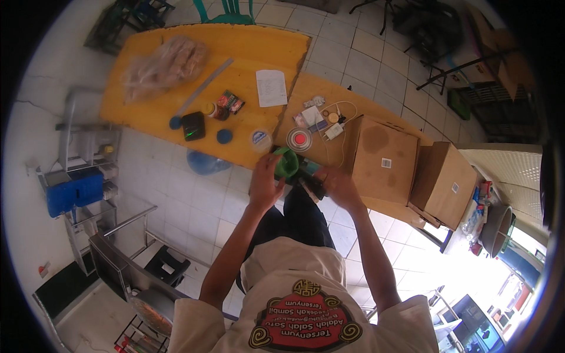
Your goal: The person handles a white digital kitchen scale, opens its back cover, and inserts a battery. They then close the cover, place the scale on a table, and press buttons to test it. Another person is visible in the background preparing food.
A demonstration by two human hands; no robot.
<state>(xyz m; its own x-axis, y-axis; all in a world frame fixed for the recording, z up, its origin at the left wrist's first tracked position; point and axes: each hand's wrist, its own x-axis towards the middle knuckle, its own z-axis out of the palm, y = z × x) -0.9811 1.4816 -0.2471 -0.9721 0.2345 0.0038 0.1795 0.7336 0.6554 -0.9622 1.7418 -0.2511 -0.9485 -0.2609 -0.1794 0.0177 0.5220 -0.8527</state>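
My left hand (267,176) grips a green plastic container (288,162) at the table's near edge. My right hand (336,183) is closed at a dark object (312,183) beside a teal item (310,166); exactly what its fingers hold is unclear. Just beyond are a round tin with a red center (299,139) and a clear lidded tub (261,140). A black box (193,126), blue round lids (224,136), a jar (209,109) and a small printed packet (231,102) lie farther left.
The yellow table (144,53) holds a bag of brown items (165,67), a strip (206,85) and paper (271,88). Cables and chargers (332,131) lie near two cardboard boxes (382,167) at right. A green chair (226,17) stands behind; metal racks (88,165) stand left.
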